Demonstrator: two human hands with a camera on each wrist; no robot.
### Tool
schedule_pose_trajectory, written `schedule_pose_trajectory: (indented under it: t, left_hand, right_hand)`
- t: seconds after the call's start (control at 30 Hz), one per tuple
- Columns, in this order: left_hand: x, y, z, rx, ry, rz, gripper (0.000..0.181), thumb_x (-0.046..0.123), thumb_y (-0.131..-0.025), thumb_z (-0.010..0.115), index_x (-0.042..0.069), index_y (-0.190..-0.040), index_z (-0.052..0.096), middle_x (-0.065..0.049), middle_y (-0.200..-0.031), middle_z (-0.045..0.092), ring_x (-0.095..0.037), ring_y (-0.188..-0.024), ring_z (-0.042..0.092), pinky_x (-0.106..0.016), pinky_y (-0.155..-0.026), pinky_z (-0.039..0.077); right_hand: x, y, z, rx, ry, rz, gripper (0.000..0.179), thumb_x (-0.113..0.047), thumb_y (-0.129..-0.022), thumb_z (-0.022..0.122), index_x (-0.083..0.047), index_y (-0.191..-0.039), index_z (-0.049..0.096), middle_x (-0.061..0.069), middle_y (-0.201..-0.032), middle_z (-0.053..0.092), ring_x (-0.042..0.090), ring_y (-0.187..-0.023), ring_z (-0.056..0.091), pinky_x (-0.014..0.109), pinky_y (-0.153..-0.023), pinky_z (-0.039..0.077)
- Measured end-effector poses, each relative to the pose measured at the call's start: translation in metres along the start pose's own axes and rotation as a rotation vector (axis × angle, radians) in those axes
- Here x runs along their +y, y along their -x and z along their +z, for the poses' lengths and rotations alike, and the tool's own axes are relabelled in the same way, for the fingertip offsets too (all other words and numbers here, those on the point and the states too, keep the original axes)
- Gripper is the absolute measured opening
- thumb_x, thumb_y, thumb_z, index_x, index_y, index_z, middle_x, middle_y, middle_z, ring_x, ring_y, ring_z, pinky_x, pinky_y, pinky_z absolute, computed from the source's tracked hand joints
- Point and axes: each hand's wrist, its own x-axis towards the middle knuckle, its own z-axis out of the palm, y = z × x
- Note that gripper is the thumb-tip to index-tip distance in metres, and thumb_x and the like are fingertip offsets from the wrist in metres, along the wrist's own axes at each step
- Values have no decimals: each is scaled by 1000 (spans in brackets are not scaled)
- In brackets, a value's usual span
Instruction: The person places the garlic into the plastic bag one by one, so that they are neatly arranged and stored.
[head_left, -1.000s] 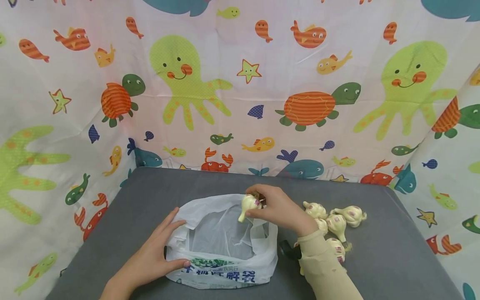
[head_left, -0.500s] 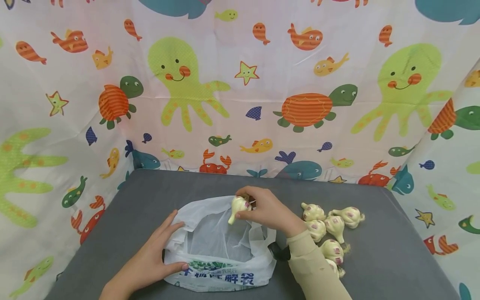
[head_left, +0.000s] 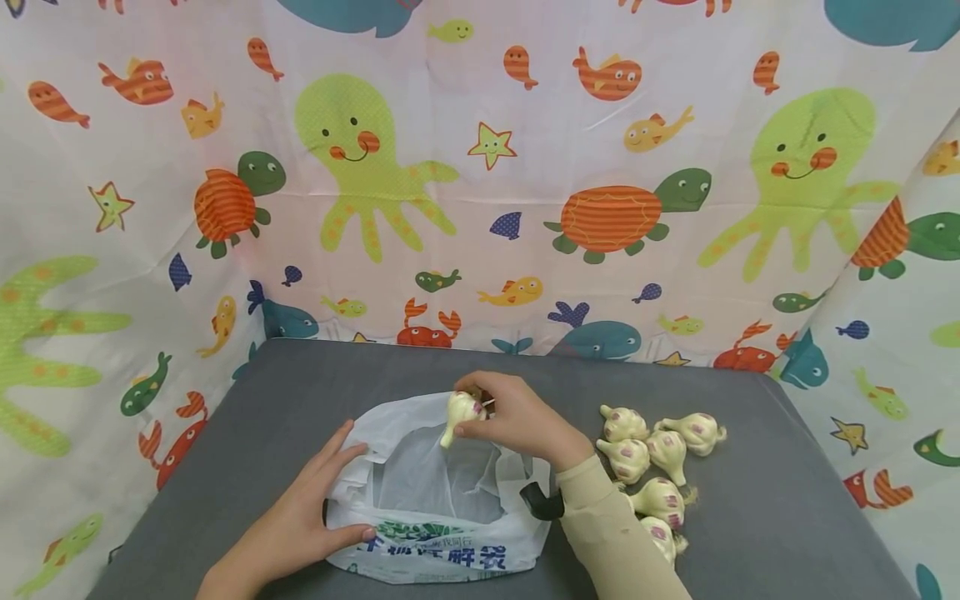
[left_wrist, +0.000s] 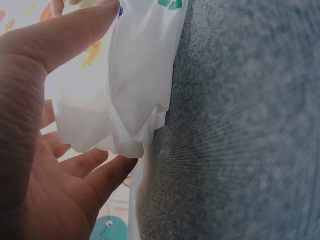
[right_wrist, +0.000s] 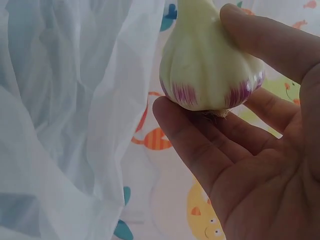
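A white plastic bag (head_left: 420,546) with green and blue print lies with its mouth spread wide. My left hand (head_left: 300,508) is at its left end, thumb along the front and fingers spread along the rim. In the left wrist view, the bag's gathered end (left_wrist: 132,100) lies between the thumb and the fairly straight fingers. My right hand (head_left: 517,421) pinches a garlic bulb (head_left: 463,410) over the back of the bag's mouth, stem pointing down. The right wrist view shows the purple-streaked garlic bulb (right_wrist: 207,70) between thumb and fingertips, beside the white plastic.
Several more garlic bulbs (head_left: 666,454) lie in a loose cluster on the grey table (head_left: 765,517), right of the bag. A cloth curtain (head_left: 480,200) printed with sea animals stands around the back and sides. A black wrist-worn device (head_left: 542,502) overlaps the bag's right end.
My right hand has moved left with the garlic bulb, farther over the bag's mouth. More of the bulbs on the right show now. The left hand stays at the bag's left end.
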Motion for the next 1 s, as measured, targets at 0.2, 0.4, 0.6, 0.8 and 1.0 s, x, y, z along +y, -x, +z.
schedule_pose_trajectory:
  t: [0.2, 0.4, 0.6, 0.8, 1.0]
  left_hand:
    - [-2, 0, 2, -3, 10, -1, 107, 70, -80, 89, 25, -166, 44, -7, -183, 16, -41, -161, 29, -75, -114, 38]
    - [-3, 0, 3, -6, 7, 3, 107, 70, -81, 88, 28, -167, 42, -6, -183, 15, -40, -161, 29, -74, -114, 39]
    - [-3, 1, 1, -6, 6, 5, 107, 69, -81, 89, 25, -167, 43, -7, -183, 16, -39, -161, 29, -73, -115, 39]
    - [-4, 1, 1, -12, 18, 3, 108, 69, -82, 88, 26, -168, 41, -4, -183, 14, -39, -162, 28, -73, -115, 38]
    - [-4, 2, 1, -21, 22, 0, 108, 69, -82, 87, 26, -169, 40, -4, -183, 14, -39, -162, 28, -73, -115, 38]
  right_hand:
    - [-1, -7, 10, -13, 6, -6, 51, -28, -95, 89, -12, -139, 69, -6, -120, 71, 16, -106, 66, 36, -92, 59]
    - [-3, -13, 19, -14, 7, -4, 51, -29, -94, 90, -12, -138, 70, -7, -118, 70, 16, -104, 66, 35, -90, 59]
    - [0, -17, 29, -15, 15, 23, 50, -30, -93, 90, -16, -137, 71, -10, -117, 70, 14, -102, 65, 31, -88, 59]
    - [5, -22, 37, -22, -1, 35, 51, -30, -92, 91, -16, -136, 71, -9, -117, 70, 16, -103, 65, 31, -88, 59]
    - [8, -28, 47, -53, -33, 41, 50, -29, -93, 90, -16, -136, 71, -10, -115, 70, 17, -102, 65, 30, -87, 59]
